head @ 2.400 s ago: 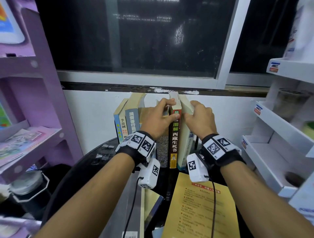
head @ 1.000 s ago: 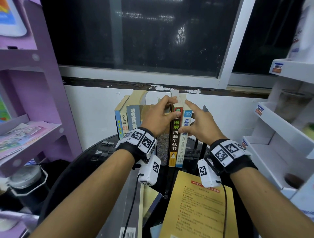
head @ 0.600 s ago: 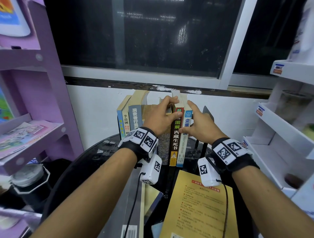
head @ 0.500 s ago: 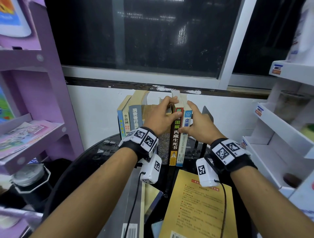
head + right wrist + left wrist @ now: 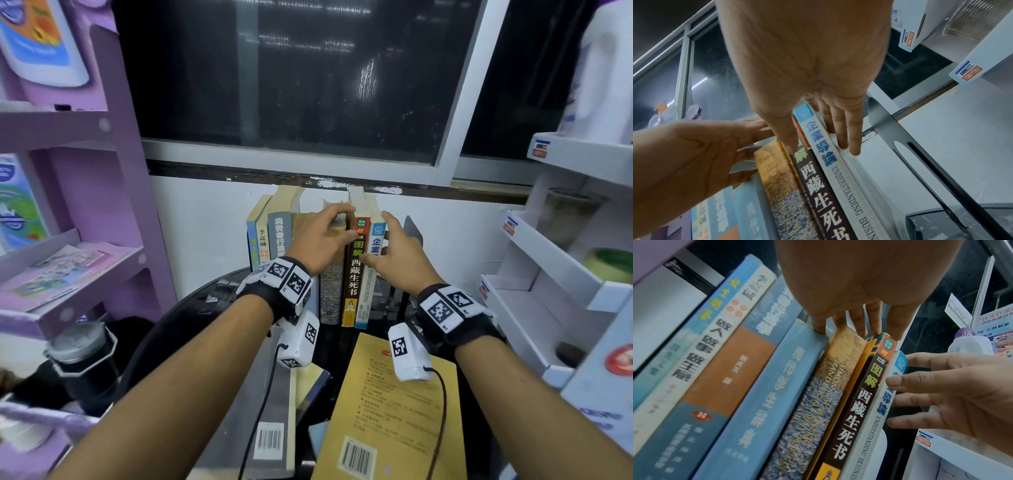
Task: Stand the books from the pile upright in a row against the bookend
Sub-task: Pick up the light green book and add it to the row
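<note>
Head view, centre frame: a row of upright books [image 5: 308, 260] stands on the dark round table [image 5: 164, 329] under the window, with the left hand [image 5: 318, 240] draped over the tops, fingers curled over a speckled handbook [image 5: 818, 402] and thumb against the dark-spined Tibetan title [image 5: 354, 274]. To its right, the right hand [image 5: 397, 260] lies nearly flat, fingers straight against the cover of the pale-blue business textbook [image 5: 838, 170], thumb on the spines, nothing gripped. The black metal bookend [image 5: 920, 162] stands just right of that textbook with a gap showing, though how wide is hard to judge through this lens. Squaring up looks like the job: press the textbook left evenly, brace the tops with the left hand, then close the bookend in snugly. Lower frame, a yellow book [image 5: 394, 411] and a grey book [image 5: 267, 394] lie flat, waiting.
</note>
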A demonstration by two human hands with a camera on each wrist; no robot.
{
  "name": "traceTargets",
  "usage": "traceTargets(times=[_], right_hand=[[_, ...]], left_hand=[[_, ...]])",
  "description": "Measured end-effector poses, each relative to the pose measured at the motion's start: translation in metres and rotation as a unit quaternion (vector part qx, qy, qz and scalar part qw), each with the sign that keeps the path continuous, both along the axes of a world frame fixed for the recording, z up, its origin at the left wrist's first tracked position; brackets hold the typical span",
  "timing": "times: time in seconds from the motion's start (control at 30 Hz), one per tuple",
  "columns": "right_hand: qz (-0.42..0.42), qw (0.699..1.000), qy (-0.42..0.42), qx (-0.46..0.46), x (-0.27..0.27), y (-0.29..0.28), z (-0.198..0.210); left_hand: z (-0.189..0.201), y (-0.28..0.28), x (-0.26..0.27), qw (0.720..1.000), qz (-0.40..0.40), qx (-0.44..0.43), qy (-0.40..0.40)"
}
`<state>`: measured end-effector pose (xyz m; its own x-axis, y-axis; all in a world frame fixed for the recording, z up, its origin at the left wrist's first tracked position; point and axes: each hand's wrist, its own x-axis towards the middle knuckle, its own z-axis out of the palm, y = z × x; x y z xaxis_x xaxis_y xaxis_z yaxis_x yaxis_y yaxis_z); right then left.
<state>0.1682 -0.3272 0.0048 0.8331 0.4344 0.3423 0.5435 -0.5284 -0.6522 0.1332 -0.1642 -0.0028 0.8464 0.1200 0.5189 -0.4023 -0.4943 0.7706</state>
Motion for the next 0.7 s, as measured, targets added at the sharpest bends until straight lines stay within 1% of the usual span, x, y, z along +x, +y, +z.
traceTargets(times=[0.2,0.4,0.53,0.7], right_hand=[[0.009,1.000,0.003,0.024,-0.018,-0.004,-0.002],[0.004,1.000,0.003,0.020,-0.041,-0.010,-0.004],[-0.002,1.000,0.006,0.007,-0.052,-0.008,-0.011],[0.000,0.997,0.029,-0.078,-0.068,0.001,-0.021]], left_hand=[[-0.008,0.009,-0.025,0.999,0.027,0.019,-0.012],[-0.012,0.013,-0.053,0.998,0.050,0.044,0.000],[-0.021,0.017,-0.068,0.995,0.064,0.051,0.049],[-0.032,0.029,-0.083,0.990,0.071,0.033,0.120]])
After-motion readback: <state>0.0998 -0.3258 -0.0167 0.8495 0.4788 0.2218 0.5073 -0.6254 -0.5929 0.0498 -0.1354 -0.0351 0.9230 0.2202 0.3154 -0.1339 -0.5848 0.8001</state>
